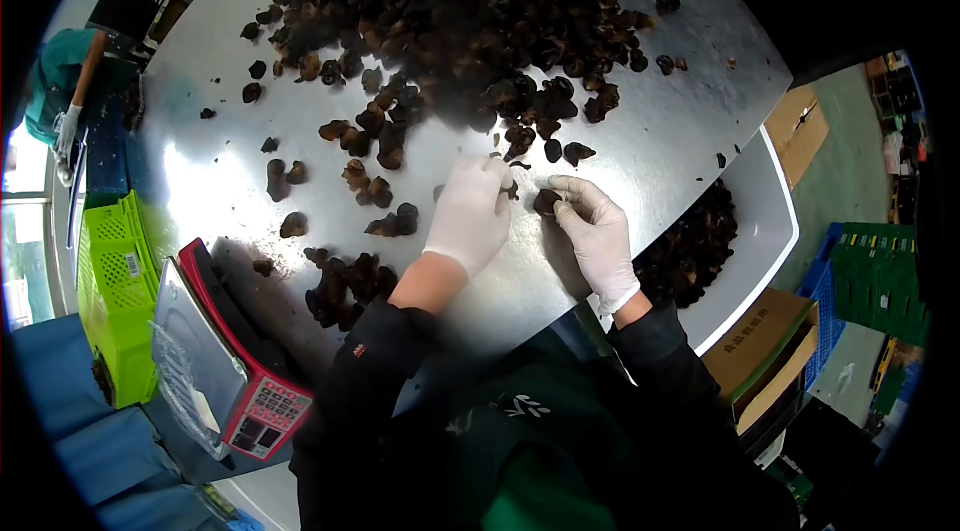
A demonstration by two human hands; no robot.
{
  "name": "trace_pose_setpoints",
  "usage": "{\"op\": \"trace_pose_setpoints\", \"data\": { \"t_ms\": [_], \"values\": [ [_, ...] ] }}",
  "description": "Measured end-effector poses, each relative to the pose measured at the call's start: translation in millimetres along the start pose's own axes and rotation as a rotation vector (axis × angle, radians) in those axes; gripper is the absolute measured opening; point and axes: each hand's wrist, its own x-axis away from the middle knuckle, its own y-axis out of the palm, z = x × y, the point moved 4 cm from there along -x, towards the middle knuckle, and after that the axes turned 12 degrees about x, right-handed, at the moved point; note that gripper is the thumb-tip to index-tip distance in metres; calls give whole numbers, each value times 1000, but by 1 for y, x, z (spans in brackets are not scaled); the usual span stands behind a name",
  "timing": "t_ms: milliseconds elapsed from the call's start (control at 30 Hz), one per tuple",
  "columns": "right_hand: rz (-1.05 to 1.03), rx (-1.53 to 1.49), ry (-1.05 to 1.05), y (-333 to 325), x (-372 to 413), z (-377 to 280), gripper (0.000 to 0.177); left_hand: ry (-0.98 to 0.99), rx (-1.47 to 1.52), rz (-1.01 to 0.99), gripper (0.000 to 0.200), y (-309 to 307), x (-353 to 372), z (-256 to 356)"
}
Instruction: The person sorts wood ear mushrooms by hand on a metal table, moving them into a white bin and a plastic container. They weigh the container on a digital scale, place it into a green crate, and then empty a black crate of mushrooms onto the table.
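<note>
In white gloves, both my hands work over a metal table (540, 281). My right hand (597, 236) pinches a dark wood ear mushroom (546, 202) between thumb and forefinger. Just across from it, my left hand (468, 216) has its fingers closed, with a small dark bit of wood ear mushroom (514, 191) at the fingertips. A large heap of wood ear mushrooms (450, 11) covers the far part of the table. Loose clumps lie left of my left hand, among them one nearer clump (350, 286).
At the table's right edge stands a white bin (775, 221) holding many wood ear mushrooms (695, 251). A red-framed scale (265, 416) sits at lower left, beside a lime-green crate (115, 281). Cardboard boxes (760, 351) and green crates (880, 276) are at right.
</note>
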Motion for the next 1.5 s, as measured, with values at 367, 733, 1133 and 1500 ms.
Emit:
{"op": "trace_pose_setpoints", "data": {
  "t_ms": [367,733,1133,1500],
  "values": [
    [102,175,-102,-5,2,-2,26,-47,1,170,31,-26,13,-3],
    [-225,-161,-57,27,7,-21,35,-283,359,7,35,-24,27,14],
    [-65,228,-184,18,-5,-22,31,-306,334,254,15,-29,48,-7],
    [152,571,-667,37,-41,-22,35,-240,127,274,24,-12,42,0]
  ]
}}
